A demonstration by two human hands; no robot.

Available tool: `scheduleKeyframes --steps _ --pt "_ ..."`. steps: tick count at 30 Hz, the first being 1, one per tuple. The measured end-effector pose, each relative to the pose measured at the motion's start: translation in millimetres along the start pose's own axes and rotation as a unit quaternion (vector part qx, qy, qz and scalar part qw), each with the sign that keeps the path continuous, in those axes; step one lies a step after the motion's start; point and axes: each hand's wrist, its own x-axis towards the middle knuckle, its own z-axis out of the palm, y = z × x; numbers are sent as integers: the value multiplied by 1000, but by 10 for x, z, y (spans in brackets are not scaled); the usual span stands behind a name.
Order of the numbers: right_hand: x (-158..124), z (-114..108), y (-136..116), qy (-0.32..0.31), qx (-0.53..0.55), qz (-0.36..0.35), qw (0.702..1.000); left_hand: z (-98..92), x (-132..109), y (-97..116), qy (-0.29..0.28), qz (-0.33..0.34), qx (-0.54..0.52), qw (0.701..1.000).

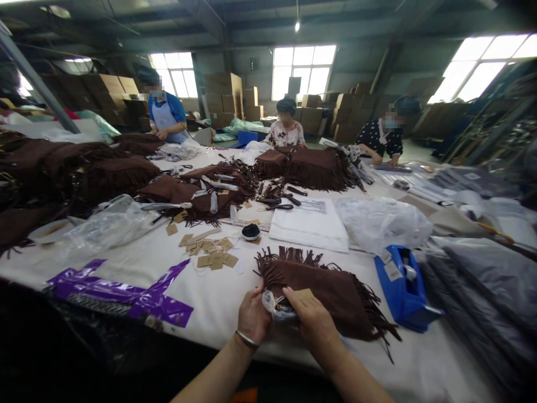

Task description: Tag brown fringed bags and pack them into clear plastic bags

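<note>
A dark brown fringed bag [323, 291] lies on the table right in front of me, its fringe spread along the far and right sides. My left hand [254, 314] is closed at the bag's left end, its fingertips by the fringe. Over the near edge reaches my right hand [314, 322], fingers bent onto the bag beside a tan paper tag [305, 293]. Between both hands sits a clear-plastic-wrapped part [274, 305] with a bit of metal showing. Parts of the fingers are hidden behind the bag and plastic.
A blue tape dispenser [403, 285] stands right of the bag, near dark plastic-wrapped goods [474, 302]. Tan tags [216, 254], a small dish of black material [250, 231], white sheets [310, 224] and more brown bags [197, 190] lie beyond. Purple tape [126, 291] marks the front edge. Three people work across the table.
</note>
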Motion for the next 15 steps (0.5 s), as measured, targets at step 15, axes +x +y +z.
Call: scheduleKeyframes --steps 15 --pt "-91 183 -34 -21 12 -5 1000 -51 688 -35 26 -93 10 995"
